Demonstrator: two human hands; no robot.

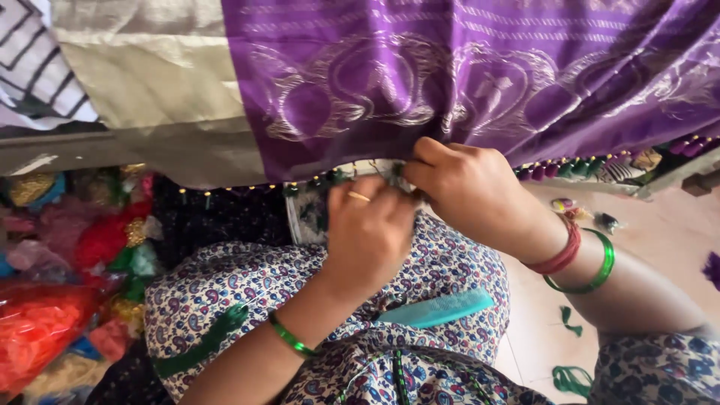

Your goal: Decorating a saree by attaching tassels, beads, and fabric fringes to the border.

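Both your hands meet at the lower hem of the purple cloth (pixel 465 82), which hangs down in front of you with silver patterns woven in: your left hand (pixel 367 232), ring on one finger, and your right hand (pixel 469 191) are pressed together, fingers pinched on the hem's edge beside a row of small tassels (pixel 570 166). On your lap a teal comb (pixel 439 309) lies on the printed dress (pixel 225 289), and heaps of coloured thread (pixel 67 277) sit off to your left
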